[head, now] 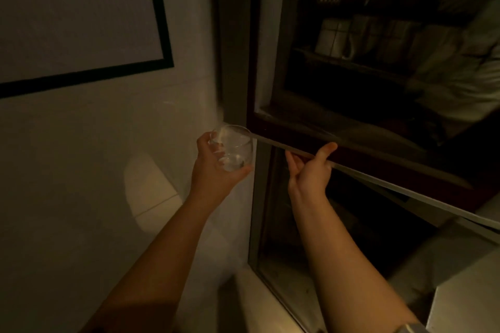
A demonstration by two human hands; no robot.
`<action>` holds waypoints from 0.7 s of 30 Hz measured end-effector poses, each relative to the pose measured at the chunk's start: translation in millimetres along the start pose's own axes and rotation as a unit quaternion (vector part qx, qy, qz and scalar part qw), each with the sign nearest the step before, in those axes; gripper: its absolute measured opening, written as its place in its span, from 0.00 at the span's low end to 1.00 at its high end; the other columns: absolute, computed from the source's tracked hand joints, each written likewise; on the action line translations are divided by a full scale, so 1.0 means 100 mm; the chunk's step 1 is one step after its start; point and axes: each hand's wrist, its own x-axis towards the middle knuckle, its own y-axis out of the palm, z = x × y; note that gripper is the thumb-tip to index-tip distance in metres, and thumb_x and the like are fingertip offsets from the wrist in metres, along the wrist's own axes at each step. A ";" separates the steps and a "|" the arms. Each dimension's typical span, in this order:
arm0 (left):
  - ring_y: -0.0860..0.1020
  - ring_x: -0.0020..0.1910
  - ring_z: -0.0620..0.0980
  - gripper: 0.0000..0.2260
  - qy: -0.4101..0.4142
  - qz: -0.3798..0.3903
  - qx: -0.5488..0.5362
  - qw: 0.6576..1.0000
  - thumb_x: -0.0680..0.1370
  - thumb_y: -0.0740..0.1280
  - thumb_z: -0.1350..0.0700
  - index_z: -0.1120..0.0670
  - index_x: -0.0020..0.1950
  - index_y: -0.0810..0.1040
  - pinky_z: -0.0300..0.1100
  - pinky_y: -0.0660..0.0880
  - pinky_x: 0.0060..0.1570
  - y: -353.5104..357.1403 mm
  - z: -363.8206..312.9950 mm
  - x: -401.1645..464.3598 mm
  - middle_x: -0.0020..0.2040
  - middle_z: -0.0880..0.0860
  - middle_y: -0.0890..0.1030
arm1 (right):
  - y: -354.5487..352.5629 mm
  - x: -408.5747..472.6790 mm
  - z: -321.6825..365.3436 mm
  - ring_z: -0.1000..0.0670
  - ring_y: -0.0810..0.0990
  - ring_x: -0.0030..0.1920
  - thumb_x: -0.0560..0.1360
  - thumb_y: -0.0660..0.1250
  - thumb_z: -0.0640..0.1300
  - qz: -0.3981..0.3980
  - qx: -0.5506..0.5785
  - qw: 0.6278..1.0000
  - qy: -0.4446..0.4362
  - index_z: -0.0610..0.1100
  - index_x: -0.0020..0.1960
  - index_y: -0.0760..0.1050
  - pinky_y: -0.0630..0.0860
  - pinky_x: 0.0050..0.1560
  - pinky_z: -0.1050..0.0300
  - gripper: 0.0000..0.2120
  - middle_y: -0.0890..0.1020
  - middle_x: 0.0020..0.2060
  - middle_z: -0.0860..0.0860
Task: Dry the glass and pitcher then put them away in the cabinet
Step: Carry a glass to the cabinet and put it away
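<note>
Left hand (213, 167): raised at centre, fingers curled round a clear stemless glass (233, 149), which it holds tilted just left of the cabinet frame.

Glass: transparent, rounded; its rim sits close to the near left corner of the cabinet door (351, 165); whether it touches cannot be told.

Right hand (308, 170): raised to the right of the glass, gripping the lower edge of the glass-fronted cabinet door, thumb above the edge, fingers below.

Cabinet (238, 62): dark frame at right, interior dim. White mugs (335, 38) stand in a row on a far shelf behind the pane; other contents too dark to identify.

Wall (94, 157): pale, at left, bearing a black-framed panel (81, 13) at upper left.

Pitcher: not seen in this view.
</note>
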 end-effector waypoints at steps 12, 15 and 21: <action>0.77 0.58 0.51 0.45 -0.011 -0.075 0.019 0.997 0.61 0.82 0.51 0.43 0.68 0.58 0.49 0.77 0.58 -0.72 -0.10 -1.36 0.65 0.52 0.73 | -0.37 -1.10 0.14 0.49 0.80 0.47 0.81 0.60 0.43 0.031 -0.115 0.992 0.041 0.41 0.66 0.67 0.82 0.44 0.53 0.15 0.77 0.52 0.45; 0.77 0.58 0.52 0.46 -0.044 -0.096 0.020 0.994 0.57 0.82 0.46 0.41 0.67 0.58 0.54 0.77 0.58 -0.91 -0.09 -1.84 0.63 0.52 0.74 | -0.50 -1.39 0.24 0.50 0.79 0.44 0.81 0.60 0.41 0.035 -0.138 0.988 0.058 0.41 0.64 0.67 0.82 0.45 0.51 0.13 0.77 0.48 0.47; 0.77 0.58 0.51 0.46 -0.084 -0.128 0.041 0.987 0.59 0.83 0.51 0.45 0.69 0.58 0.51 0.75 0.60 -1.20 -0.20 -2.69 0.63 0.52 0.74 | -0.79 -1.88 0.50 0.46 0.81 0.51 0.81 0.59 0.40 0.059 -0.151 0.981 0.105 0.43 0.61 0.68 0.82 0.48 0.46 0.09 0.79 0.51 0.46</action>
